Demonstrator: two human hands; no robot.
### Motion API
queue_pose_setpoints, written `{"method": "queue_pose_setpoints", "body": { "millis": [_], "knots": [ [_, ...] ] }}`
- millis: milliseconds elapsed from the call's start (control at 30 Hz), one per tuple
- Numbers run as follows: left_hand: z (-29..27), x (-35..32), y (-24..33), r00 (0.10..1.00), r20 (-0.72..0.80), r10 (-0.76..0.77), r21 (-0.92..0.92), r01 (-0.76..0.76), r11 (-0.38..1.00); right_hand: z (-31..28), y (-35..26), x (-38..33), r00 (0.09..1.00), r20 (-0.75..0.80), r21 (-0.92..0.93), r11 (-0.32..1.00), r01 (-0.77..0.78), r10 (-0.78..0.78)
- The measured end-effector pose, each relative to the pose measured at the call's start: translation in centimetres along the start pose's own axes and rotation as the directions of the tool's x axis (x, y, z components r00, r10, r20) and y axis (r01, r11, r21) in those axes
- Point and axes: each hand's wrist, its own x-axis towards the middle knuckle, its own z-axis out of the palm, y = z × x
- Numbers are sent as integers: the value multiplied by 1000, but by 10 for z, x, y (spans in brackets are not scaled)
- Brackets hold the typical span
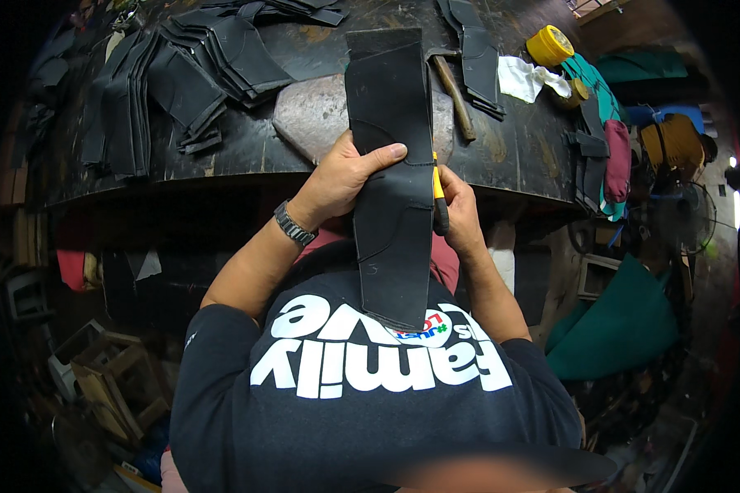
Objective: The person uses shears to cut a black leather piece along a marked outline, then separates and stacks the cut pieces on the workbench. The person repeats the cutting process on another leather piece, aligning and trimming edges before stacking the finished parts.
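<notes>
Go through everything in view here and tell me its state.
Left hand: gripping black panel
Black panel: held lengthwise
Right hand: holding yellow tool
Yellow tool: at panel's edge
Wooden handle: lying on table
White cloth: crumpled
Black pieces: piled
Fan: spinning or still, can't tell

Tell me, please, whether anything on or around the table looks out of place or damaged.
Nothing looks clearly damaged or spilled, including the black panel in the left hand. The white cloth stands out slightly: it lies crumpled toward the right side of the table, whereas the stacked panels at left lie flat.
</notes>
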Motion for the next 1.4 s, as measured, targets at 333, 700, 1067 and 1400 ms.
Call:
{"method": "queue_pose_setpoints", "body": {
  "millis": [333, 700, 1067, 1400],
  "knots": [
    [3, 2, -4, 1000, 0, 21, 20, -21, 1000, -7, 12, 4, 996, -63, -85, 995, 60, -66],
    [4, 2, -16, 999, 37, -33, -7, 34, 999, -3, 7, 11, 994, -76, 43, 996, 81, -78],
    [6, 0, -25, 998, 67, -15, 171, 4, 985, -11, 10, 18, 987, -107, -7, 993, 119, -119],
    [10, -1, -25, 1000, 25, -9, 162, 4, 987, -9, 7, 4, 979, -201, 147, 988, 56, -26]
  ]
}}
